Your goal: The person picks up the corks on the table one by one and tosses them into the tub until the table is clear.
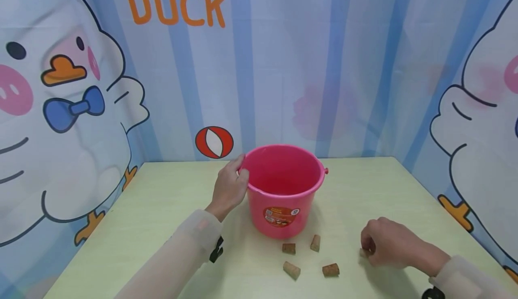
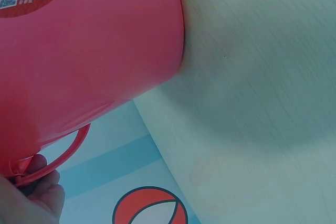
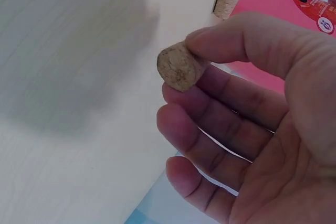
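Note:
A pink bucket (image 1: 279,213) with an orange label stands upright on the table, its mouth facing up. My left hand (image 1: 230,186) grips the bucket's rim on its left side; in the left wrist view the fingers (image 2: 50,198) curl at the rim beside the pink handle (image 2: 68,153). Off to the right of the bucket, my right hand (image 1: 390,243) pinches a cork (image 3: 178,66) between thumb and fingers, close over the table. Several other corks lie in front of the bucket, among them a darker cork (image 1: 331,270) and a paler cork (image 1: 292,270).
The pale wooden table (image 1: 170,227) carries all of this. Behind it hangs a blue striped curtain (image 1: 279,65) printed with ducks and a red ball. A knob (image 1: 326,171) sticks out at the bucket's right rim.

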`<state>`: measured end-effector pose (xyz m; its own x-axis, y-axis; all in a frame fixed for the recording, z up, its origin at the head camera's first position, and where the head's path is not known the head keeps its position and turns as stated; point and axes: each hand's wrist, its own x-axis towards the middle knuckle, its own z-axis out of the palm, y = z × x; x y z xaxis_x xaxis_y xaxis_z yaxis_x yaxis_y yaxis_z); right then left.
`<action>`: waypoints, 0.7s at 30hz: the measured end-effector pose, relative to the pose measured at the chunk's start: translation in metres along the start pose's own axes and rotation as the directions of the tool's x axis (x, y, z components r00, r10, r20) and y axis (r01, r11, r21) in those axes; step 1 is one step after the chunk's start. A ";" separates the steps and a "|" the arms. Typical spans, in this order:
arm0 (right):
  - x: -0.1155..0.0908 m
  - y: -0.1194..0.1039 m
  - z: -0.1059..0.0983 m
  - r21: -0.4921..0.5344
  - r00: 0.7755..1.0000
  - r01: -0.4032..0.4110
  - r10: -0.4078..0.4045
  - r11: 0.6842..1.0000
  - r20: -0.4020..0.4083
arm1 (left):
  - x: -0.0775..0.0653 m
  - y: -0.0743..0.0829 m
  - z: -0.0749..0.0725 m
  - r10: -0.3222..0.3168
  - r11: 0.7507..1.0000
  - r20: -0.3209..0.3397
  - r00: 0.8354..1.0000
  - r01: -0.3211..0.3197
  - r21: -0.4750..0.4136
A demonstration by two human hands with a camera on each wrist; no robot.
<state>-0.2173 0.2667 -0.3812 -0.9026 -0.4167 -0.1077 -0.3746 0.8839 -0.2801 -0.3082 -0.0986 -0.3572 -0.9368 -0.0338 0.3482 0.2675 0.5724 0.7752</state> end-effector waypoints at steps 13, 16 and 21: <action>0.007 -0.008 -0.007 0.048 0.992 0.082 -0.077 0.995 -0.102 | 0.000 0.001 -0.001 0.014 1.000 -0.004 1.000 -0.014 0.010; 0.009 -0.011 -0.009 0.061 0.991 0.070 -0.063 0.996 -0.116 | 0.000 0.000 -0.001 0.024 1.000 -0.001 1.000 -0.024 0.009; 0.010 -0.015 -0.012 0.068 0.984 0.078 -0.066 0.995 -0.164 | 0.000 -0.003 -0.001 0.034 0.999 0.005 0.999 -0.034 -0.001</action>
<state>-0.2234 0.2517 -0.3669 -0.8984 -0.4337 0.0692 -0.4288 0.8322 -0.3515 -0.3088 -0.1007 -0.3587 -0.9282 -0.0102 0.3720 0.2995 0.5727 0.7630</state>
